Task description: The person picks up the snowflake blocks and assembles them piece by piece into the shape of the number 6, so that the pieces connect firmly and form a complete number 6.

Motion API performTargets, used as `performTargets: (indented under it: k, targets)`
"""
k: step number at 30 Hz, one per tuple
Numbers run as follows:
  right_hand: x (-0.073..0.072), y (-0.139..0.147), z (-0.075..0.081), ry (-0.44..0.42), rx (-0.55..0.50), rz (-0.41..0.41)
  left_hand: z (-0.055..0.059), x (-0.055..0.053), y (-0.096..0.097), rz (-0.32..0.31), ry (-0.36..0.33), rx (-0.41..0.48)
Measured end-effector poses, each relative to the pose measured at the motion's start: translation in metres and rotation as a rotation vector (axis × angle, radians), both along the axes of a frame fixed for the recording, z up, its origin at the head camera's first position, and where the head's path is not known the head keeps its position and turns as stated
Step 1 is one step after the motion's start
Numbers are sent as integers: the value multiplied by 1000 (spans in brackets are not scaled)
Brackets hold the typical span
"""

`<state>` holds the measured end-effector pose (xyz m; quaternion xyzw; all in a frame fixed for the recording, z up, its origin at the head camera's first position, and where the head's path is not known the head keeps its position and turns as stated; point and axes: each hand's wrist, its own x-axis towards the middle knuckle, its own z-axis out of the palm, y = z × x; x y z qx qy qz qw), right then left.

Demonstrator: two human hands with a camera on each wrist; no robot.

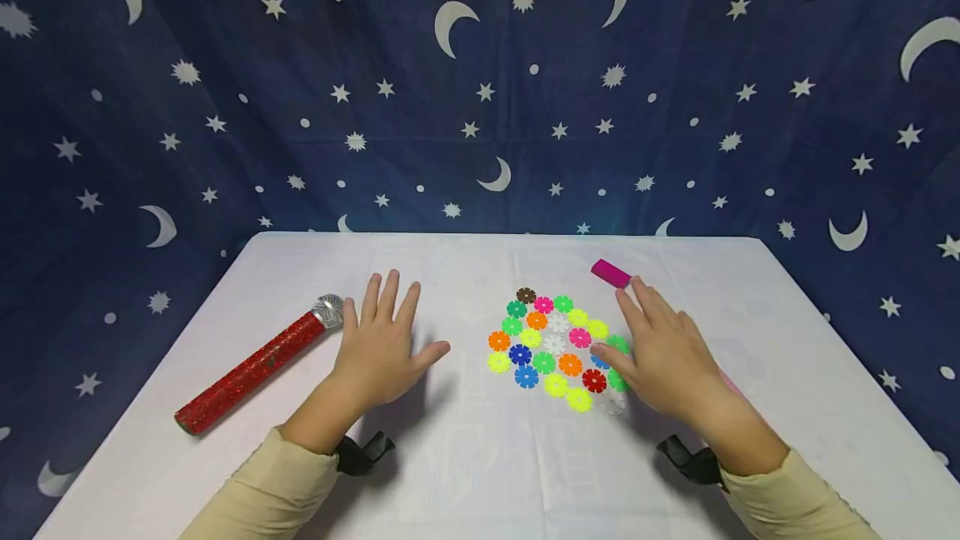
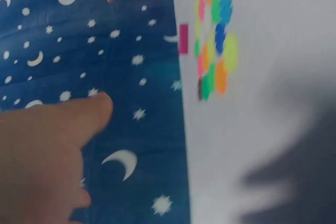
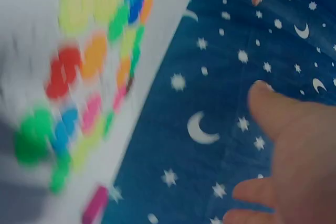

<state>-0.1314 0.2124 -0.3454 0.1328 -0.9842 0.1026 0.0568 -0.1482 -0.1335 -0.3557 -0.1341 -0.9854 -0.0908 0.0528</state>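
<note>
My left hand [image 1: 378,357] is held over the white table with its fingers spread, holding nothing. Just left of its fingers lies a red glittery microphone [image 1: 255,373] with a silver mesh head. My right hand [image 1: 667,357] hovers with straight, parted fingers at the right edge of a patch of flat, notched plastic discs [image 1: 555,344] in many colours, partly covering some of them. Beyond its fingertips lies a small magenta cylinder-like piece [image 1: 611,273]. Something pink [image 1: 731,382] shows behind the right wrist, mostly hidden. Both wrist views show each hand's thumb extended with nothing gripped.
A white cloth covers the table [image 1: 465,457]. Behind and beside it hangs a dark blue curtain [image 1: 420,107] with moons and stars. Black straps [image 1: 363,452] sit at the wrists, below beige sleeves [image 1: 262,486].
</note>
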Motion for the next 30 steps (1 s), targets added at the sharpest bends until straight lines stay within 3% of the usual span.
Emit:
performTargets:
  k: [5, 8, 12, 17, 22, 26, 30]
  targets:
    - [0, -17, -25, -13, -128, 144, -20, -1, 19, -197, 17, 158]
    - [-1, -26, -40, -69, -182, 225, -33, -4, 29, -309, -40, 233]
    - [-2, -35, -53, -180, -199, 297, -47, -11, 40, -383, -136, 282]
    - [-2, -42, -55, -253, -178, 363, -51, -16, 46, -435, -223, 272]
    - [-2, -45, -51, -289, -128, 409, -50, -15, 49, -444, -301, 219]
    - [-2, -44, -51, -321, -113, 416, -49, -13, 48, -448, -330, 204]
    - [-1, -44, -52, -311, -150, 394, -49, -12, 48, -454, -329, 245]
